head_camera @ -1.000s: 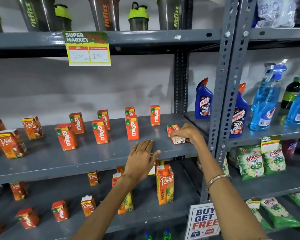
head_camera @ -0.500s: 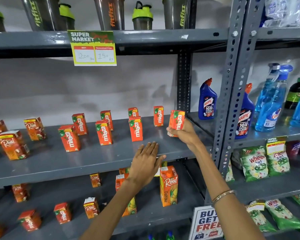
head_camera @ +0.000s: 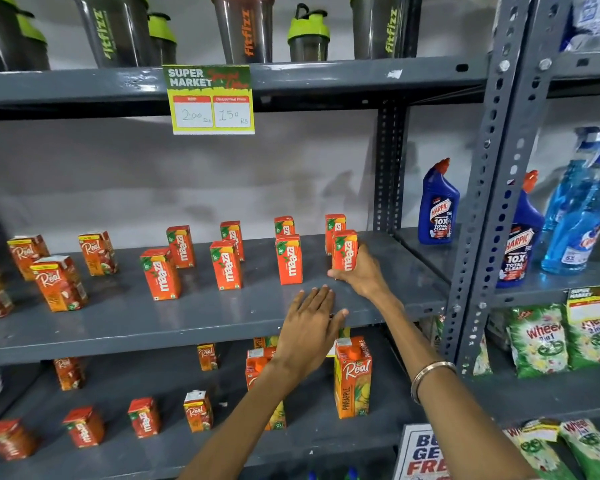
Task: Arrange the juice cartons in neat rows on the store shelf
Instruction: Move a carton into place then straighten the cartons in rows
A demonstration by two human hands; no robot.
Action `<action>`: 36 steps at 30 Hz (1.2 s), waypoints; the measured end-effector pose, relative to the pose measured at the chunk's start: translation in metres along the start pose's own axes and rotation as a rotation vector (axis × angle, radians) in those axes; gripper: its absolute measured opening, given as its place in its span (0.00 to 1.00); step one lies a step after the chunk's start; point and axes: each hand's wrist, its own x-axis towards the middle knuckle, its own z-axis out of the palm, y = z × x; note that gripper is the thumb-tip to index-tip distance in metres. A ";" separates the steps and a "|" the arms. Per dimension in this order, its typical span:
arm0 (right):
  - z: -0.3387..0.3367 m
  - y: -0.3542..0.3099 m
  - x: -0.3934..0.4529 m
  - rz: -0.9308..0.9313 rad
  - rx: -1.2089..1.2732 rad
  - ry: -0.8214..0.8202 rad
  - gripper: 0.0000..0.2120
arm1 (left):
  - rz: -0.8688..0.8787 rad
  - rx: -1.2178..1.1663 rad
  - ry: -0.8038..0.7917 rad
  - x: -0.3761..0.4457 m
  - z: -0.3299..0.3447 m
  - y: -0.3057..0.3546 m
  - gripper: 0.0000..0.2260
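Observation:
My right hand (head_camera: 362, 274) grips a small orange Maaza carton (head_camera: 344, 249), upright at the right end of the front row on the grey middle shelf (head_camera: 153, 327). Three more Maaza cartons (head_camera: 289, 259) stand in that front row, and several others (head_camera: 334, 226) stand in a back row. My left hand (head_camera: 310, 323) lies flat and open on the shelf's front edge, holding nothing. Small Real cartons (head_camera: 59, 283) stand unevenly at the shelf's left end.
The lower shelf holds scattered small cartons (head_camera: 143, 416) and a tall Real pineapple carton (head_camera: 352, 377). Shaker bottles (head_camera: 243, 27) line the top shelf above a price sign (head_camera: 210, 98). Right of the steel upright (head_camera: 492, 188) stand Harpic bottles (head_camera: 437, 206), blue spray bottles and detergent packs (head_camera: 537, 341).
My right hand picked up a carton lying on its side, turned it upright and set it down at the right end of the front row. My left hand stayed on the shelf edge.

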 end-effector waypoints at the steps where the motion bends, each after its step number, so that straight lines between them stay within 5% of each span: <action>1: -0.001 0.004 0.000 0.007 0.006 -0.019 0.41 | -0.043 -0.119 0.003 0.000 -0.004 0.003 0.26; 5: -0.019 0.021 -0.004 0.063 0.256 -0.044 0.46 | -0.282 -0.683 0.077 0.025 -0.018 0.026 0.27; 9: -0.026 0.021 -0.009 0.071 0.402 -0.111 0.33 | -0.453 -0.960 0.085 0.068 -0.016 0.043 0.23; 13: -0.021 0.015 -0.007 -0.048 0.261 -0.247 0.19 | -0.543 -0.980 0.084 0.093 -0.003 0.036 0.18; 36: -0.018 0.017 -0.010 -0.127 0.092 -0.151 0.17 | -0.551 -0.944 0.142 0.095 0.006 0.029 0.19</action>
